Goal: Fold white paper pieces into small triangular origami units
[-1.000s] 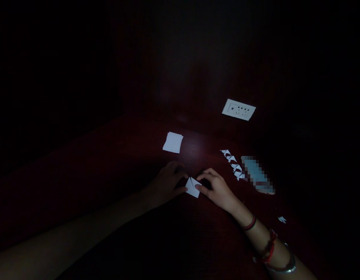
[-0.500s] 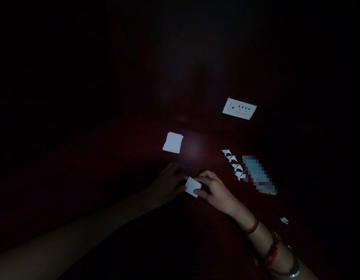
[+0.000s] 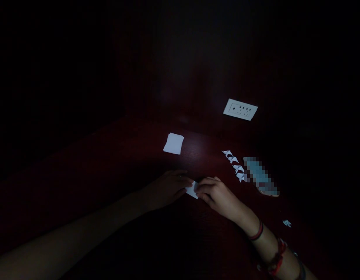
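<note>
Between my two hands a small white piece of folded paper [image 3: 192, 190] is held just over or on the dark red table; which of the two I cannot tell. My left hand [image 3: 168, 188] is closed on its left side, with fingers over the top. On the paper's right side, my right hand [image 3: 216, 194] pinches it with thumb and fingers. The fingers of both hands cover much of the paper. Farther back lies a stack of white paper squares [image 3: 173, 144]. Right of my hands runs a row of several folded white paper pieces [image 3: 234, 162].
Beside the folded pieces lies a flat phone-like object [image 3: 261, 177], its face blurred out. Small pale scraps [image 3: 286, 223] lie near my right forearm. A white socket plate [image 3: 240, 109] is on the dark back wall. The table [image 3: 197, 144] fades into darkness at both sides.
My left fingers have moved right over the paper, and my right fingers have closed in on it. Less of the paper shows now. The other objects have stayed in place.
</note>
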`<action>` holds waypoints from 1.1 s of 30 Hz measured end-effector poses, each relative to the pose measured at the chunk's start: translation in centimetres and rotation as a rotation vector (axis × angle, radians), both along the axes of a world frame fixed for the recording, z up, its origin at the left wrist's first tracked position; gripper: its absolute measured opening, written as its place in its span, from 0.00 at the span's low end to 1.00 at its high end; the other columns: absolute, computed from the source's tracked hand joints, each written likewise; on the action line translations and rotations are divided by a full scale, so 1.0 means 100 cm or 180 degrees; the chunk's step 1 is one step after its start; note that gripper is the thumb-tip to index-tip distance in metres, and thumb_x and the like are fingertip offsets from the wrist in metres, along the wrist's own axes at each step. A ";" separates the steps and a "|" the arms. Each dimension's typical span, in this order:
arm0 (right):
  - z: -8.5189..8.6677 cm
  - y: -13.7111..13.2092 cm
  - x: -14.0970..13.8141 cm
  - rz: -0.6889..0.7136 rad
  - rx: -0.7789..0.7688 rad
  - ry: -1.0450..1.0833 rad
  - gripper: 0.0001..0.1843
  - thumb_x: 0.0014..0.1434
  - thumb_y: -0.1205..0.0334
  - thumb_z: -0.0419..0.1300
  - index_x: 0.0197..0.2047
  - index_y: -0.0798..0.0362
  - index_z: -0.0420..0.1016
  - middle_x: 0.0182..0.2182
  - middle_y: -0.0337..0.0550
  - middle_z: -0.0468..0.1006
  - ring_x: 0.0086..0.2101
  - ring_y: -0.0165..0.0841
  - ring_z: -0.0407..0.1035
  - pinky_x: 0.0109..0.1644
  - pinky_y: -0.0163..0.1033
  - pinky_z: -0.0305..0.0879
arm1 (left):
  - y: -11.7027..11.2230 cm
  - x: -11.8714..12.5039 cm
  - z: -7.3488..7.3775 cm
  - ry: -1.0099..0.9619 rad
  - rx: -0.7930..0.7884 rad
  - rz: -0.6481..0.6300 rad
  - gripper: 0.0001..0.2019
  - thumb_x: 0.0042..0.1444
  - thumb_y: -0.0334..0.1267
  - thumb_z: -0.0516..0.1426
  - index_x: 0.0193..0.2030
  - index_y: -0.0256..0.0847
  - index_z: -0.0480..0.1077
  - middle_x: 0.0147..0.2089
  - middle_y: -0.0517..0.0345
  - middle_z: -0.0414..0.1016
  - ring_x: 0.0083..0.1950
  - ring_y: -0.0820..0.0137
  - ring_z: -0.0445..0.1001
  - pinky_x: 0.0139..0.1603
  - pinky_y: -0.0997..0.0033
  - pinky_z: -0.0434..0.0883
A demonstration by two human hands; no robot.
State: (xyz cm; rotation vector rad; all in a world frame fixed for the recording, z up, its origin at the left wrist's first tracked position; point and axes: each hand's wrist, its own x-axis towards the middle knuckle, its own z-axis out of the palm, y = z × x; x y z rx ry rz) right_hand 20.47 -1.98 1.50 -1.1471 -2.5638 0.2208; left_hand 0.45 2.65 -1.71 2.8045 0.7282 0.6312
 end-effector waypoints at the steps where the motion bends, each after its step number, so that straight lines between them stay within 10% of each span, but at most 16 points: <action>1: 0.001 -0.001 0.000 0.0078 0.0016 -0.0049 0.09 0.55 0.69 0.51 0.36 0.52 0.72 0.34 0.40 0.71 0.38 0.30 0.63 0.45 0.39 0.56 | 0.001 -0.001 0.000 0.0005 -0.0026 -0.0011 0.15 0.56 0.32 0.48 0.49 0.47 0.61 0.50 0.65 0.66 0.56 0.68 0.54 0.54 0.62 0.55; 33: 0.016 -0.006 0.000 0.0328 0.0011 -0.0414 0.20 0.53 0.73 0.49 0.47 0.46 0.68 0.41 0.40 0.69 0.41 0.30 0.63 0.48 0.37 0.59 | 0.008 -0.001 -0.003 -0.0272 -0.0597 0.0475 0.12 0.49 0.40 0.55 0.42 0.49 0.67 0.46 0.65 0.70 0.55 0.65 0.58 0.53 0.59 0.54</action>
